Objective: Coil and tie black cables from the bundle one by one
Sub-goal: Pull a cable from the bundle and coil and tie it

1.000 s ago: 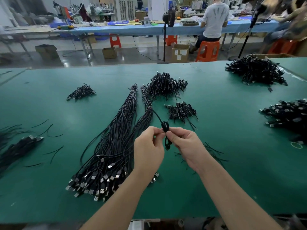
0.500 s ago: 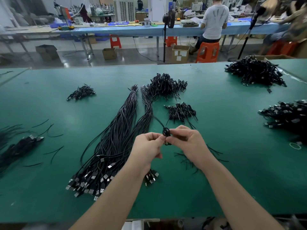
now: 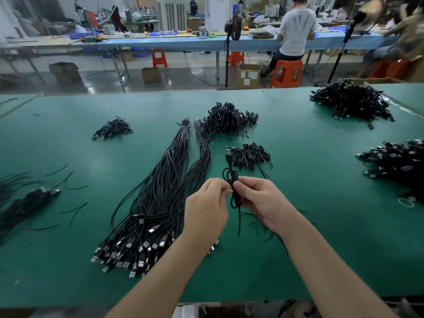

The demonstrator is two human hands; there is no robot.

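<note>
In the head view, at centre frame, the left hand (image 3: 205, 203) and right hand (image 3: 261, 201) are pinching one small cable coil (image 3: 232, 189) between fingertips above the green table (image 3: 321, 226), its plug end sticking up and a tail hanging down; it appears coiled but is seemingly still being tied. Left of centre, the long cable bundle (image 3: 158, 203) is waiting, so most work is remaining. Finished-looking piles (image 3: 227, 121) are lying in the upper middle and right.

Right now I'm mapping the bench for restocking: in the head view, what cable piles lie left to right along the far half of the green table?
small pile → long straight bundle → spiky heap → big far-right heap
</note>
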